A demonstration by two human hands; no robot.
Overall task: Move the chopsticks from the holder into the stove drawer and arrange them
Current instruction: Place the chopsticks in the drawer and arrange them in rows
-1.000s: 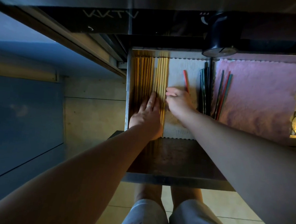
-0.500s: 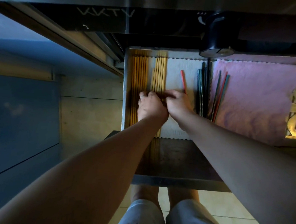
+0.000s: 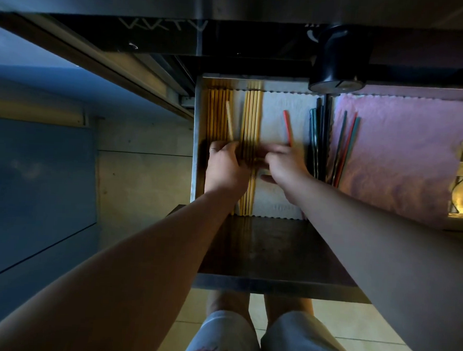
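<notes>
The open stove drawer (image 3: 196,146) holds wooden chopsticks in two rows on a white liner: a left bundle (image 3: 216,112) against the drawer wall and a middle bundle (image 3: 251,114). My left hand (image 3: 225,167) grips one pale chopstick (image 3: 229,121), which sticks up tilted between the two bundles. My right hand (image 3: 284,165) lies over the middle bundle's right side with blurred fingers; a red chopstick (image 3: 287,127) pokes out beyond it, and whether it is held is unclear. The holder is out of view.
Dark chopsticks (image 3: 318,137) lie along the liner's right edge. Green and red ones (image 3: 347,147) rest on a pink cloth (image 3: 405,158). A black stove knob (image 3: 337,62) overhangs the drawer. The drawer front (image 3: 272,285) is near my knees.
My left hand went from lying flat on the wooden chopsticks to curling, and now lifts one pale chopstick away from the bundle. My right hand shifted slightly right.
</notes>
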